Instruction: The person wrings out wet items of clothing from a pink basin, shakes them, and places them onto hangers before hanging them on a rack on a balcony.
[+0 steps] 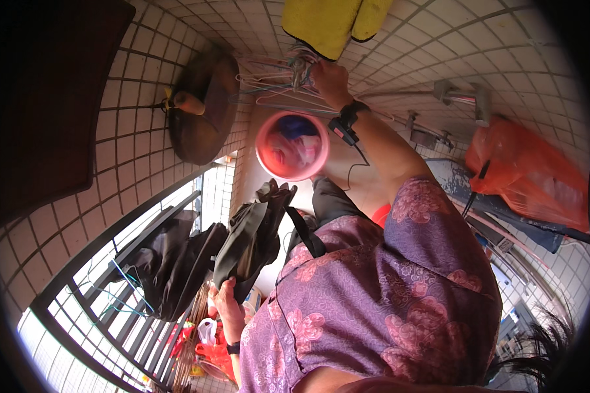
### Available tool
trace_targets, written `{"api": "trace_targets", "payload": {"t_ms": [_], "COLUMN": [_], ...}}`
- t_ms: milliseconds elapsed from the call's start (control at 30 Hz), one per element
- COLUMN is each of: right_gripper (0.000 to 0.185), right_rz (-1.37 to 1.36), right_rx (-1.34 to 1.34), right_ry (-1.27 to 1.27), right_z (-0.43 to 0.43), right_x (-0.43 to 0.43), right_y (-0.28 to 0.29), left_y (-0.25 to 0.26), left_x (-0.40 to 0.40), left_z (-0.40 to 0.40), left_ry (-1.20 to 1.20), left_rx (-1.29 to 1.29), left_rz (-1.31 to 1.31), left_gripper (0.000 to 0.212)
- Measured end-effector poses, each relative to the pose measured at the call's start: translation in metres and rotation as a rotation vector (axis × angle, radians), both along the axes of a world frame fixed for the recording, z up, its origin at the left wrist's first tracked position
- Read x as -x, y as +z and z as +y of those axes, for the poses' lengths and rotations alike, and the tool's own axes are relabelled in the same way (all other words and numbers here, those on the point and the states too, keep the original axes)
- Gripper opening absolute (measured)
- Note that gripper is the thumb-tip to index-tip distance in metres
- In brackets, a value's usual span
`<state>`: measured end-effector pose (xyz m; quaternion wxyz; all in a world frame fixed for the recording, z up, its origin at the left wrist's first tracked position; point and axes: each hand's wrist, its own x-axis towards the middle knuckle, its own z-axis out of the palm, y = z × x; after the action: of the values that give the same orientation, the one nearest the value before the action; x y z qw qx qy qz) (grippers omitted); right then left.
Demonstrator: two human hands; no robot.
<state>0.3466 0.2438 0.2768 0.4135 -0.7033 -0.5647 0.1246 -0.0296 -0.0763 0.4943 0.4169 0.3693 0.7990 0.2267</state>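
Note:
My left hand [227, 307] grips a dark olive garment [246, 236], which looks like trousers and hangs in folds before my body. Up at the tiled wall, my right hand [330, 82] is curled among a bunch of wire clothes hangers [275, 81]; its fingertips are partly hidden. The hangers gather at a metal wall fitting [298, 73]. Below them on the floor, a pink bucket [261, 159] holds wet-looking blue, pink and white laundry [297, 142].
Yellow cloths [319, 24] hang above the hangers. A large wok-like pan [201, 110] is on the left wall. Dark clothing [167, 275] hangs by the window bars [88, 304]. An orange plastic bag [531, 172] sits at right; red bags [216, 356] lie lower left.

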Motion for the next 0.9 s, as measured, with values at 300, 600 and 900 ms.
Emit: {"api": "trace_targets", "payload": {"t_ms": [300,600,900], "right_gripper": [0.016,0.011,0.029], "right_rz": [-0.046,0.248,0.138], "right_rx": [-0.084,0.077,0.07], "right_ry": [0.164,0.124,0.045], "right_z": [0.003,0.013,0.01], "right_x": [-0.016,-0.023,-0.003], "right_y": [0.001,-0.014,0.043], "left_y": [-0.007,-0.006,-0.011], "left_x": [-0.006,-0.014,0.007], "left_z": [0.0,0.004,-0.004], "left_ry": [-0.108,0.312,-0.65], "left_rx": [-0.075,0.002,-0.213], "left_rz": [0.136,-0.202,0.453], "left_gripper": [0.017,0.017,0.022]}}
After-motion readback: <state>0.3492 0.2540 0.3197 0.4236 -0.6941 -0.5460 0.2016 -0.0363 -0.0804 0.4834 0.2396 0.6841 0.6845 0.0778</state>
